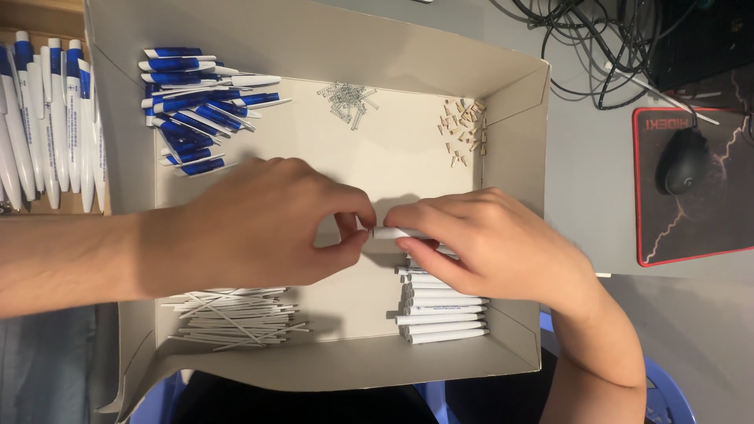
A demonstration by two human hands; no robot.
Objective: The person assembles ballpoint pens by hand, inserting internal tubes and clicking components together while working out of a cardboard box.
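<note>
**Two hands meet on a white pen barrel above the box**

The white pen barrel lies with its long axis running left to right, gripped by the right hand, its free end pointing at the left hand. The left hand's thumb and forefinger are pinched together right at that end; whether they hold a small part cannot be told. Both hands hover over a shallow cardboard box. Inside it lie more white barrels just under the right hand, thin white refills, blue-and-white pen tops, springs and small tan tips. Finished pens sit in a tray beside the box.
</note>
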